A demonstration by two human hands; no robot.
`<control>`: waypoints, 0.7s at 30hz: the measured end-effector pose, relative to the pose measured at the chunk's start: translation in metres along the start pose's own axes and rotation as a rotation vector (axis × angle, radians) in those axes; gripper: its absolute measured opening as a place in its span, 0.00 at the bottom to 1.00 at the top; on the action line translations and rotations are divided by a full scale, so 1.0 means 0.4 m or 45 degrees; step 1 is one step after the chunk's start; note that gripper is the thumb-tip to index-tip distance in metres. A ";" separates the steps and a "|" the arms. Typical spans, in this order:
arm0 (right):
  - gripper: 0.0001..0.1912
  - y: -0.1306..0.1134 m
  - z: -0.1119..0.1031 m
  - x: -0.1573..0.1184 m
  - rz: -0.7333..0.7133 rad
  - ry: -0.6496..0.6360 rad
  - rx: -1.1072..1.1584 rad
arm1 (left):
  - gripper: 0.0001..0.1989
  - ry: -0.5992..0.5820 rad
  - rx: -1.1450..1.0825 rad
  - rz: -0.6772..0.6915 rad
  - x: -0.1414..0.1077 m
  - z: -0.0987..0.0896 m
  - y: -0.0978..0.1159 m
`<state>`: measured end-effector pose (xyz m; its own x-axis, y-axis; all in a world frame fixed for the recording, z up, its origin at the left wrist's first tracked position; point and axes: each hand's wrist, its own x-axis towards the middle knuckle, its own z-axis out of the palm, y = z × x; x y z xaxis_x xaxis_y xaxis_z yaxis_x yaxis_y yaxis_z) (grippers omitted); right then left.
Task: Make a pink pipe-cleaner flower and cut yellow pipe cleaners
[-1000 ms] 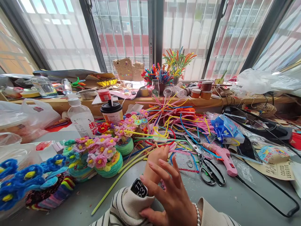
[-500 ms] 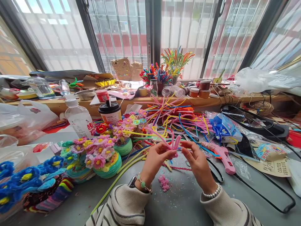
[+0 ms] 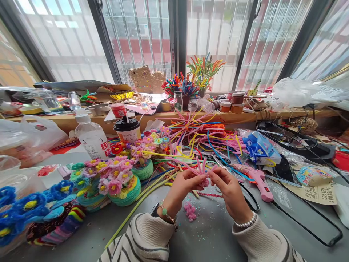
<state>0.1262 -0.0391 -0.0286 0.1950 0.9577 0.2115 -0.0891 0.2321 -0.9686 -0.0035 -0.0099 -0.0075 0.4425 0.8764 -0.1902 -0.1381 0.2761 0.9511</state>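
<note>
Grey surface (image 3: 215,236) first: bare patch right in front of the person, glitter flecks on it, good working spot. Pile of pipe cleaners (image 3: 207,134) spreads beyond; loose strands could snag, so best keep the work on the near side. Glue gun (image 3: 259,183) and cord lie to the right; elbow should stay off the cord. Left hand (image 3: 184,189): thumb and fingers closed on the pink bunch (image 3: 201,166), which is held up off the surface, strands fanning upward. Right hand (image 3: 229,189): thumb and fingertips drawn together at the bunch's right side, seemingly pinching one strand. Judgement: left grip should stay firm low at the base, right should bend strands one by one, gently, so the fuzz doesn't flatten. Small pink cluster (image 3: 190,211) lies below, between the wrists; don't brush it.
</note>
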 end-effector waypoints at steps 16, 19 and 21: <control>0.08 0.006 -0.008 0.013 0.047 0.084 0.269 | 0.12 -0.123 -0.314 -0.077 -0.005 -0.008 -0.007; 0.06 0.012 -0.014 0.014 -0.021 0.094 0.137 | 0.10 -0.084 -0.364 -0.078 -0.003 -0.009 -0.011; 0.05 0.014 -0.018 0.013 -0.118 0.076 -0.034 | 0.09 -0.050 -0.378 -0.068 -0.002 -0.009 -0.012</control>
<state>0.1337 -0.0342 -0.0337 0.2593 0.9204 0.2926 -0.0419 0.3134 -0.9487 -0.0061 -0.0104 -0.0129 0.4895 0.8430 -0.2230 -0.3642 0.4299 0.8262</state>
